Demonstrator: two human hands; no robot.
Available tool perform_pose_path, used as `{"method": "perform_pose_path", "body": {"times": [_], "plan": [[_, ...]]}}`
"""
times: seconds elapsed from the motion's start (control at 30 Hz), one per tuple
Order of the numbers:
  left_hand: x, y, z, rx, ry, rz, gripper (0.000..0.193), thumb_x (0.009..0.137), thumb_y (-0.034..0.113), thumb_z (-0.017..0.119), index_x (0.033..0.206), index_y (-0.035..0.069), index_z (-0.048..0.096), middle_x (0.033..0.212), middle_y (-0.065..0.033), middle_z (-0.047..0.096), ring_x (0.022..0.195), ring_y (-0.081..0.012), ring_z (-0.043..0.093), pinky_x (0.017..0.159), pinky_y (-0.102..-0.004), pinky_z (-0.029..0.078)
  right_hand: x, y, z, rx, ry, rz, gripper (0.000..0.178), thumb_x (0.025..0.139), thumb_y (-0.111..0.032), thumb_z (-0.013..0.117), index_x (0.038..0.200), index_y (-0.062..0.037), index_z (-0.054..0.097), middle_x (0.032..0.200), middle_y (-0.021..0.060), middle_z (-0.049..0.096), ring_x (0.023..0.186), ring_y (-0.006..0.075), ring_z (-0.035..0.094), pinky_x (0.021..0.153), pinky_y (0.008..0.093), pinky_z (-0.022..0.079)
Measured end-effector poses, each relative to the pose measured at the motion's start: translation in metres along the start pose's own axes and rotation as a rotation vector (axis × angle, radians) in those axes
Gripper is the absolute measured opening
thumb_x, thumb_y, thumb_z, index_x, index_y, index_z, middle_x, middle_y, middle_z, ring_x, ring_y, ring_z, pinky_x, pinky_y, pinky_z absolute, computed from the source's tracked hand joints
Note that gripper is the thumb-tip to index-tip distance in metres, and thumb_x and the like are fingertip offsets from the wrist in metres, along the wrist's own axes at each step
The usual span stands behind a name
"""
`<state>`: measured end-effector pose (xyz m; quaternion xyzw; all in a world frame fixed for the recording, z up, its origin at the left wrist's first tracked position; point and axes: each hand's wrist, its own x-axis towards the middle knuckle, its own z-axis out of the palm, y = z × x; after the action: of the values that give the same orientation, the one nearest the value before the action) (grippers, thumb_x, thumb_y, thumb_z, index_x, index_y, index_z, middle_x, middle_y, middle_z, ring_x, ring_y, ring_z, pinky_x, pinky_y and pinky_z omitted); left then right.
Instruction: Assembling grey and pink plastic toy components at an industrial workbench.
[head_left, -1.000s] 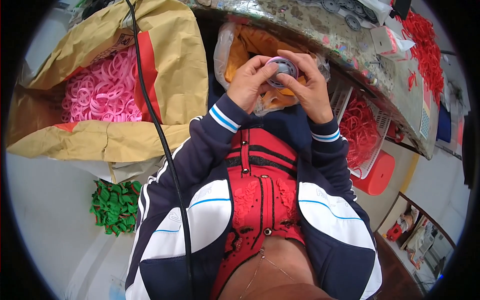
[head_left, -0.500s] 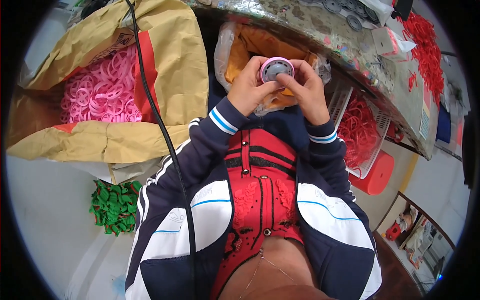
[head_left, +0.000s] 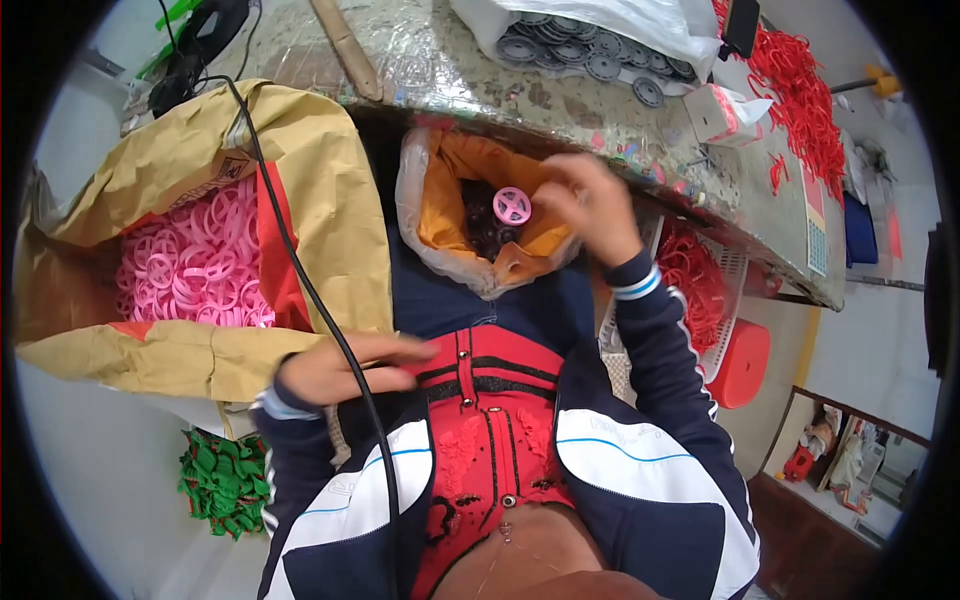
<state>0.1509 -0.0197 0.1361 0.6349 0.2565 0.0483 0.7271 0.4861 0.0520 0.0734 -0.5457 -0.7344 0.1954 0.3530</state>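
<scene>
My right hand (head_left: 590,205) is open beside the orange-lined bag, its fingers slightly blurred, apart and holding nothing. Just left of its fingertips, a round wheel with a pink rim and spokes (head_left: 512,206) shows in the mouth of the orange-lined bag (head_left: 447,222); whether it lies there or is dropping, I cannot tell. Dark pieces (head_left: 480,212) fill the bag's shaded inside. Close to my waist, my left hand (head_left: 350,365) has its fingers stretched out with nothing visible in them. A black cable (head_left: 290,248) crosses in front of it.
Left stands a brown paper sack (head_left: 345,215) of pink rings (head_left: 195,265). Grey discs (head_left: 602,66), a wooden stick (head_left: 345,50), a tissue box (head_left: 718,117) and red strips (head_left: 795,90) lie on the worn table. A white basket (head_left: 730,300) and red stool (head_left: 742,365) stand right; green pieces (head_left: 222,485) lower left.
Both hands have let go of the pink-rimmed wheel, now at the bag's mouth. My left hand has drawn back toward my waist; my right has stayed near the bag. The view has shifted.
</scene>
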Motion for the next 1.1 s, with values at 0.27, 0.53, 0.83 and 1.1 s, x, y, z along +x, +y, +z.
{"method": "perform_pose_path", "body": {"times": [0.27,0.53,0.83,1.1], "plan": [[-0.081,-0.090,-0.073,0.843,1.333,-0.271,0.020,0.077,0.006,0.056,0.095,-0.001,0.057,0.083,-0.0140,0.061,0.079,-0.0271,0.061,0.068,-0.0351,0.045,0.130,0.128,-0.039,-0.554,0.372,0.260,0.044,0.078,-0.040,0.060,0.107,-0.0059,0.059,0.102,0.0134,0.061,0.089,0.0297,0.059,0.078,0.0361,0.046],[-0.096,-0.208,-0.106,0.641,1.013,-0.282,0.025,0.078,0.014,0.053,0.099,0.003,0.059,0.089,-0.0239,0.060,0.084,-0.0410,0.056,0.068,-0.0443,0.045,0.126,0.125,-0.010,-0.445,0.429,0.348,0.055,0.071,-0.042,0.067,0.113,-0.0068,0.057,0.097,0.0156,0.063,0.089,0.0305,0.059,0.078,0.0372,0.045],[-0.064,-0.178,-0.093,-0.140,1.153,-0.141,0.029,0.090,0.018,0.040,0.106,0.000,0.057,0.099,-0.0074,0.061,0.087,-0.0193,0.057,0.072,-0.0305,0.046,0.053,0.129,0.010,0.258,0.625,0.216,0.025,0.082,-0.013,0.064,0.100,0.0023,0.057,0.080,-0.0015,0.056,0.070,0.0043,0.049,0.061,0.0174,0.040],[-0.045,-0.189,-0.108,-0.206,1.275,-0.235,0.031,0.089,0.027,0.048,0.100,0.001,0.060,0.089,-0.0088,0.064,0.079,-0.0189,0.061,0.068,-0.0322,0.048,0.036,0.121,0.002,0.212,0.595,0.185,0.028,0.081,-0.019,0.066,0.099,0.0010,0.059,0.080,-0.0006,0.058,0.069,0.0056,0.051,0.063,0.0192,0.043]]}}
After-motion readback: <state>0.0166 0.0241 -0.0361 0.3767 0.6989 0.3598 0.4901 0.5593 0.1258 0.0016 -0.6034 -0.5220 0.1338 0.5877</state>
